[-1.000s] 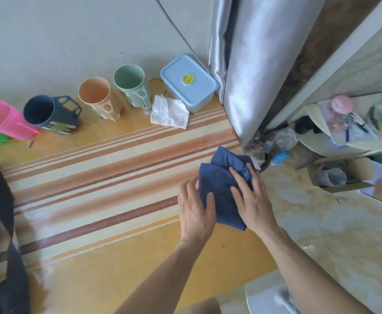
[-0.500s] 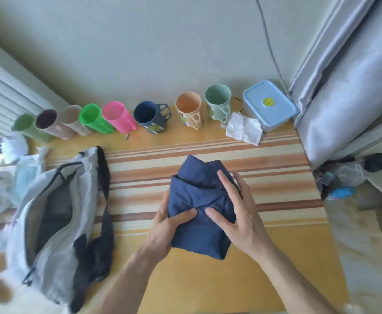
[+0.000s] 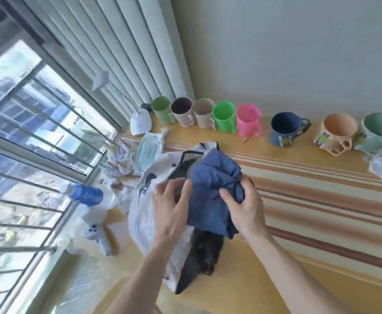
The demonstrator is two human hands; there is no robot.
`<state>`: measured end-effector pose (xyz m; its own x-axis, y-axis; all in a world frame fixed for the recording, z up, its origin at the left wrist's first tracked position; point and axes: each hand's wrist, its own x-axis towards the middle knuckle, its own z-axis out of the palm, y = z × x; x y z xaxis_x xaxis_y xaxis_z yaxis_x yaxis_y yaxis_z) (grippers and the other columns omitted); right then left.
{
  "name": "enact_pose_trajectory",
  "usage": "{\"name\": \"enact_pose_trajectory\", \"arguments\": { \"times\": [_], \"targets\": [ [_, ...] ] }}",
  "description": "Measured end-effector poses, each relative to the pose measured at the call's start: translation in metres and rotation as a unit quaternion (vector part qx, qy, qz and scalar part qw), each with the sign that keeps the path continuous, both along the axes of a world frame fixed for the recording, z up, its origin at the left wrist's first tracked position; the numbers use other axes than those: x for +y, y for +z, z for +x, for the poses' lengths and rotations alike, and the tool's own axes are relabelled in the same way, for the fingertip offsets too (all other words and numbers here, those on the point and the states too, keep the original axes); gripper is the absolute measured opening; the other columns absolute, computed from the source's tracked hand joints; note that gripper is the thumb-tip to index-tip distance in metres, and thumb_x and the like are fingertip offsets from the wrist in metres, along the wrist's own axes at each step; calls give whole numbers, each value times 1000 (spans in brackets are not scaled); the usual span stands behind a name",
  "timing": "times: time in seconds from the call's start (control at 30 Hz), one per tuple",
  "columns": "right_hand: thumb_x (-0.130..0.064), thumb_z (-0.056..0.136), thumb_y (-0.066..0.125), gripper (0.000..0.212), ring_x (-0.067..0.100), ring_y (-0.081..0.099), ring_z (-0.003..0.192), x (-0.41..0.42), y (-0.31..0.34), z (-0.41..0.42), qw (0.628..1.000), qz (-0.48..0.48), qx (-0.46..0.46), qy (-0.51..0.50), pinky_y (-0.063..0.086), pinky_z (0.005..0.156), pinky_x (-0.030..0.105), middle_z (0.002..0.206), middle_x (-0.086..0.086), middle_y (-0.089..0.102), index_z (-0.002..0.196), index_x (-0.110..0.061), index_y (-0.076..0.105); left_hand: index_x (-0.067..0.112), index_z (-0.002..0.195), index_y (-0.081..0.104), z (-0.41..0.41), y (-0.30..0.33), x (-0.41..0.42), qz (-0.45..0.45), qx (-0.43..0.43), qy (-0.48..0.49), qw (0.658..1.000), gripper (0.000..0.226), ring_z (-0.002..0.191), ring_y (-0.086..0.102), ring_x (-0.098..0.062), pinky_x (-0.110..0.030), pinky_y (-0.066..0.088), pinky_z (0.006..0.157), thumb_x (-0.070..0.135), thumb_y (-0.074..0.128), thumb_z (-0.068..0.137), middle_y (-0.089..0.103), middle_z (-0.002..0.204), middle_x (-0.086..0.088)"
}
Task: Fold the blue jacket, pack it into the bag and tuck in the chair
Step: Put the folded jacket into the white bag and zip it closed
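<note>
Your right hand (image 3: 245, 206) grips the folded blue jacket (image 3: 210, 191) at its right edge, fingers curled tight into the cloth with the thumb on top, and the bundle hangs over the bag (image 3: 144, 214) rather than in it. The bag's opening (image 3: 181, 171) (a dark, zip-edged slot in the pale fabric) lies just to the left of the jacket and slightly away from you, partly hidden under the bundle's upper left corner. That is the relation to mind: the jacket must travel leftward and down from your right hand into that slot.

The jacket's long axis runs roughly from you toward the row of cups (image 3: 225, 116), about in line with the bag's length, so it looks set to go in without turning.

Your left hand (image 3: 170, 209) is the nearer one to the opening. It is spread wide, fingers splayed over the bag's pale upper flap beside the jacket's left edge; whether it presses the flap or only hovers over it, you cannot tell from here. It probably should lift that flap so the mouth gapes.

The bag rests on the striped tabletop (image 3: 310, 189), well clear of the cups.
</note>
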<state>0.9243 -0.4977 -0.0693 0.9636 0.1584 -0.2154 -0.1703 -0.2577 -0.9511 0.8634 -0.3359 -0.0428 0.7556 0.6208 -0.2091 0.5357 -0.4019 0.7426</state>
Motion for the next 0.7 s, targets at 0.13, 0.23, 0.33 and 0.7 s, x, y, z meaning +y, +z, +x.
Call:
{"name": "enact_pose_trajectory", "arguments": {
  "times": [0.13,0.23,0.33,0.7],
  "targets": [
    [-24,89,71,29,21,65,97,52,-22,6,996,-82,8,27,52,85,34,103,-4,70,115,-22,61,30,126,63,-12,-33,68,313,217,-143,913,39,148,23,-35,-46,31,116,26,56,89,21,167,-10],
    [-27,88,70,30,21,65,101,88,-44,11,992,-93,35,76,53,90,39,109,-4,69,116,-22,60,16,137,54,-16,-45,99,299,193,-204,912,67,149,33,-28,-43,41,114,0,48,72,33,165,-4],
    [-39,88,68,38,14,58,101,129,-58,16,987,-110,46,108,47,90,31,113,-10,62,123,-29,56,13,149,44,-20,-35,111,248,126,-212,937,83,145,43,-26,-36,50,106,-9,46,70,30,166,-1],
    [-41,95,46,88,27,-8,156,195,-86,-22,890,-220,-27,399,16,126,44,168,10,-15,159,-22,-10,28,160,25,-36,-44,134,194,71,-262,943,89,139,45,-18,-32,48,105,0,43,77,20,169,9]
  ]
}}
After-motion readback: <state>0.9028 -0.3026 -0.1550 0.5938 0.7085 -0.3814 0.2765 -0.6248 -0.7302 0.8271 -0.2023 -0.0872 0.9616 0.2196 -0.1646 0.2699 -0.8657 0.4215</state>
